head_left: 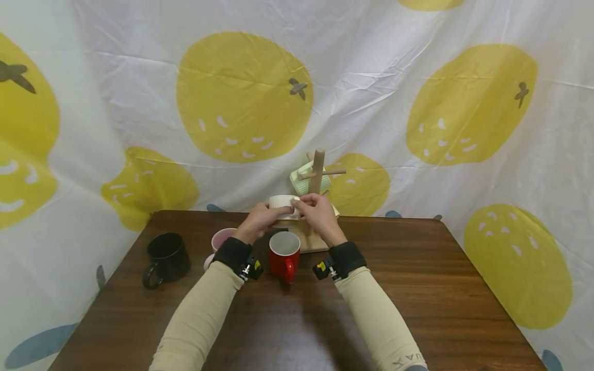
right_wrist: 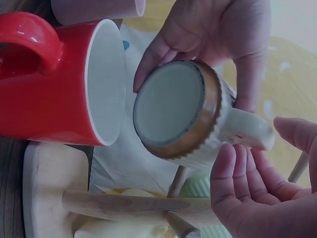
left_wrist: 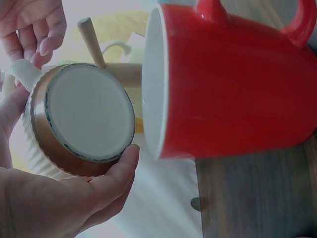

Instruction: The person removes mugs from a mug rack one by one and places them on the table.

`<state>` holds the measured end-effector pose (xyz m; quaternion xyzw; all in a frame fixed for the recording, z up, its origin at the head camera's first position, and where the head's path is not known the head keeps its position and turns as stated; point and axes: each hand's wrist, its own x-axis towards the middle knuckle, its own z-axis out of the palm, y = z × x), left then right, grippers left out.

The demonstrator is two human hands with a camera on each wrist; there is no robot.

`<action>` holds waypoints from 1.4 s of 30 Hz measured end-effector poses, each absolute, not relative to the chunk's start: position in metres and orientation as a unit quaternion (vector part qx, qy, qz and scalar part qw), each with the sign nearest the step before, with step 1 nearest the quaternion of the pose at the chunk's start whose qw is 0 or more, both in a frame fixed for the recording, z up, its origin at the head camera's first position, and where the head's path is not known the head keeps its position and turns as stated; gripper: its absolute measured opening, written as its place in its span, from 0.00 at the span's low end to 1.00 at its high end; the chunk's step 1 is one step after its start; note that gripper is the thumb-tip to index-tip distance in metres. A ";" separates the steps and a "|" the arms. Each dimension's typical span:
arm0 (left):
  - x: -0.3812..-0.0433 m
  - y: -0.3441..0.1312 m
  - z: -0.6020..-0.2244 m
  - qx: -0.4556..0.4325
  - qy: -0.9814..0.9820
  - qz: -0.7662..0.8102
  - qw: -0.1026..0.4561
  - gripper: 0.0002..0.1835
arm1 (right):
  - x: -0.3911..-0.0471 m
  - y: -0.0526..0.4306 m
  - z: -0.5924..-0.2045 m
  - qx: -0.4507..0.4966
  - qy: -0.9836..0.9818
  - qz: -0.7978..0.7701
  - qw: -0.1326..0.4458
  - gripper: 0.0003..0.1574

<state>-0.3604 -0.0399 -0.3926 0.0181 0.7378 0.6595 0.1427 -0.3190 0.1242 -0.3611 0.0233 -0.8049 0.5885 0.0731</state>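
Observation:
A white ribbed mug (head_left: 282,200) with a brown band round its base is held up in front of the wooden mug stand (head_left: 317,178). My left hand (head_left: 260,220) grips the mug's body, thumb on one side and fingers on the other. In both wrist views its pale underside (left_wrist: 90,113) faces the camera, tilted. My right hand (head_left: 319,215) is at the mug's handle (right_wrist: 250,129), its loosely bent fingertips close by and the thumb a little apart. Below the hands stands a red mug (head_left: 284,255) with a white inside, upright on the table.
A pink mug (head_left: 224,237) is partly hidden behind my left wrist, and a black mug (head_left: 168,257) stands at the left. A light green ribbed mug (head_left: 299,180) hangs on the stand. A pale yellow mug (right_wrist: 119,228) shows low by the stand. A patterned cloth hangs behind the table (head_left: 394,304).

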 end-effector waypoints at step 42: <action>-0.354 -0.038 -0.391 0.078 0.673 0.719 0.154 0.42 | -0.299 0.129 -0.373 0.025 -0.739 0.672 0.039 0.12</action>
